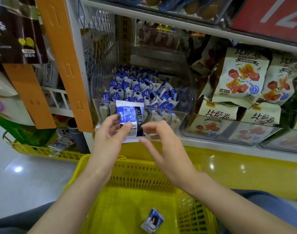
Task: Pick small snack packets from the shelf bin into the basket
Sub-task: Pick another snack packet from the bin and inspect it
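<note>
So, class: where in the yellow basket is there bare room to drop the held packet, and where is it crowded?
The basket floor is bare left of the lone packet and between it and the far wall. Crowded: the clear bin, packed with packets up front.

Bin (183, 115) of packets (136, 88) on shelf (211, 146), bagged snacks (242, 76) right of it, basket (137, 173) in front, one packet (152, 220) inside

Both forearms (68, 191) reach forward. The left grip (109, 137) pinches a snack packet (130, 114) with thumb and fingers; the right grip (163, 149) hovers just beside it, fingers loose and apart.
</note>
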`<state>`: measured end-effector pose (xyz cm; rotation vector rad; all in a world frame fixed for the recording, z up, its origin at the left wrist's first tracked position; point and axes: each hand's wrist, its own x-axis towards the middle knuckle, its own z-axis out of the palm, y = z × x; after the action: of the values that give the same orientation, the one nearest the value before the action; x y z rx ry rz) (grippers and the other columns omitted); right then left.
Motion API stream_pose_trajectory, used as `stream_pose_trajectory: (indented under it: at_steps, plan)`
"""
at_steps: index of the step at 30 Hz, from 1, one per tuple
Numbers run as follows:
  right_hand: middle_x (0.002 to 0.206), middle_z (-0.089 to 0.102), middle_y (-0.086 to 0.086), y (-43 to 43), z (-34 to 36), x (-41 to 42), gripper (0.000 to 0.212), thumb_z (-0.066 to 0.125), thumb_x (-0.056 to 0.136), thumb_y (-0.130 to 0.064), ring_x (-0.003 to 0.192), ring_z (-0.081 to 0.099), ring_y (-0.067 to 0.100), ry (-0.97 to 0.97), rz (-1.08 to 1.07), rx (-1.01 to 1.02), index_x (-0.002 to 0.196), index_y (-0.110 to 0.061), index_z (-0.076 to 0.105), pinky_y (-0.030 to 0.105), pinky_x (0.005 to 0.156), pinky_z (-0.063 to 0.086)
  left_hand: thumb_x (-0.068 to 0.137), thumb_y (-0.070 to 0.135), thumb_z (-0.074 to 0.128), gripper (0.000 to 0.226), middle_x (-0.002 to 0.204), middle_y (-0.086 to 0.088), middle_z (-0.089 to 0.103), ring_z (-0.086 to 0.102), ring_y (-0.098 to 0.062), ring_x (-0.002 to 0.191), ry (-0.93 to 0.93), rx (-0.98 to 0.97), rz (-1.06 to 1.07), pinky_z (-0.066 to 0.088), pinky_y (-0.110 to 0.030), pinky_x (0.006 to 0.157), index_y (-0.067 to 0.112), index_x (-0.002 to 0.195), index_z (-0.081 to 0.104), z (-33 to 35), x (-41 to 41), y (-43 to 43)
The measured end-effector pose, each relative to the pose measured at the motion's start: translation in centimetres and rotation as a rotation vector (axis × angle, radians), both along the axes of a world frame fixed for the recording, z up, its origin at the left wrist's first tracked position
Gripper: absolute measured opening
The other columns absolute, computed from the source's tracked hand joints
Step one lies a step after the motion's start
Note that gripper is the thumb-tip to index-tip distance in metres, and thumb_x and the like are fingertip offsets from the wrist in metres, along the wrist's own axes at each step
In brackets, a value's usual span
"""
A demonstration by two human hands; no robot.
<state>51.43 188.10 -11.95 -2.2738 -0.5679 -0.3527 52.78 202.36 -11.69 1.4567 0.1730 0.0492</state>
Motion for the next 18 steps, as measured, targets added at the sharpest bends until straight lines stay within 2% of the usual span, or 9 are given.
stream_pose_trajectory:
  at_steps: [3, 5, 7, 9, 10, 13, 15, 16, 18]
  plan:
    - [0.11, 0.057, -0.01, 0.4, 0.2, 0.2, 0.023, 0.049, 0.094, -0.026, 0.097, 0.055, -0.006, 0.358, -0.039, 0.419, 0.116, -0.025, 0.045, 0.012, 0.082, 0.045, 0.089, 0.023, 0.058, 0.033, 0.109, 0.005, 0.068, 0.061, -0.008, 0.106, -0.079, -0.014, -0.047, 0.049, -0.033, 0.093, 0.022, 0.122, 0.056, 0.2, -0.3, -0.1]
    - [0.111, 0.061, -0.01, 0.2, 0.4, 0.6, 0.022, 0.044, 0.096, -0.025, 0.097, 0.058, -0.006, 0.485, -0.026, 0.537, 0.117, -0.023, 0.051, 0.01, 0.08, 0.046, 0.089, 0.021, 0.057, 0.024, 0.096, 0.013, 0.072, 0.066, -0.002, 0.092, -0.127, -0.007, -0.122, 0.052, -0.02, 0.077, 0.031, 0.111, 0.057, 0.2, -0.4, -0.2]
    - [0.109, 0.066, -0.004, 0.2, 0.5, 0.8, 0.022, 0.043, 0.097, -0.023, 0.096, 0.061, 0.003, 0.576, -0.032, 0.609, 0.112, -0.02, 0.059, 0.02, 0.086, 0.049, 0.087, 0.018, 0.059, 0.027, 0.09, 0.012, 0.072, 0.066, 0.003, 0.082, -0.158, 0.016, -0.132, 0.05, -0.011, 0.067, 0.034, 0.106, 0.051, -0.1, -0.5, -0.4]
    - [0.101, 0.069, 0.001, 0.2, 0.5, 0.9, 0.019, 0.047, 0.096, -0.021, 0.091, 0.062, 0.011, 0.657, -0.061, 0.687, 0.106, -0.015, 0.062, 0.035, 0.089, 0.049, 0.086, 0.015, 0.062, 0.031, 0.092, 0.009, 0.067, 0.063, 0.007, 0.079, -0.203, 0.11, -0.075, 0.047, -0.007, 0.066, 0.032, 0.106, 0.046, -0.4, -0.5, -0.5]
    - [0.099, 0.07, 0.003, 0.3, 0.4, 0.9, 0.018, 0.05, 0.094, -0.02, 0.089, 0.063, 0.013, 0.689, -0.074, 0.72, 0.106, -0.012, 0.061, 0.036, 0.087, 0.05, 0.085, 0.015, 0.063, 0.03, 0.097, 0.01, 0.062, 0.061, 0.006, 0.08, -0.234, 0.187, -0.04, 0.047, -0.008, 0.067, 0.03, 0.105, 0.044, -0.5, -0.6, -0.5]
    - [0.098, 0.071, 0.005, 0.3, 0.2, 0.8, 0.019, 0.055, 0.091, -0.021, 0.084, 0.067, 0.011, 0.721, -0.092, 0.776, 0.105, -0.008, 0.057, 0.022, 0.069, 0.054, 0.083, 0.024, 0.064, 0.027, 0.105, 0.012, 0.053, 0.053, 0.003, 0.096, -0.341, 0.443, 0.009, 0.043, -0.009, 0.076, 0.029, 0.102, 0.045, -0.9, -0.8, -0.8]
    - [0.098, 0.071, 0.008, 0.4, 0.3, 0.7, 0.016, 0.057, 0.091, -0.021, 0.08, 0.066, 0.01, 0.731, -0.087, 0.813, 0.101, -0.01, 0.055, 0.017, 0.06, 0.051, 0.079, 0.032, 0.066, 0.032, 0.106, 0.013, 0.052, 0.049, 0.006, 0.099, -0.351, 0.526, -0.031, 0.038, -0.004, 0.077, 0.03, 0.105, 0.047, -1.1, -1.1, -1.0]
    - [0.098, 0.07, 0.009, 0.4, 0.3, 0.8, 0.014, 0.057, 0.09, -0.021, 0.078, 0.065, 0.01, 0.737, -0.087, 0.828, 0.099, -0.01, 0.054, 0.016, 0.059, 0.05, 0.077, 0.033, 0.068, 0.035, 0.105, 0.014, 0.053, 0.049, 0.007, 0.098, -0.337, 0.529, -0.053, 0.039, -0.004, 0.076, 0.032, 0.105, 0.047, -1.1, -1.1, -1.1]
    - [0.097, 0.068, 0.009, 0.3, 0.3, 0.9, 0.013, 0.058, 0.09, -0.022, 0.08, 0.063, 0.011, 0.739, -0.09, 0.822, 0.096, -0.012, 0.053, 0.019, 0.065, 0.05, 0.076, 0.03, 0.072, 0.037, 0.102, 0.017, 0.056, 0.054, 0.007, 0.094, -0.308, 0.497, -0.09, 0.045, -0.01, 0.075, 0.038, 0.101, 0.046, -1.2, -1.0, -1.0]
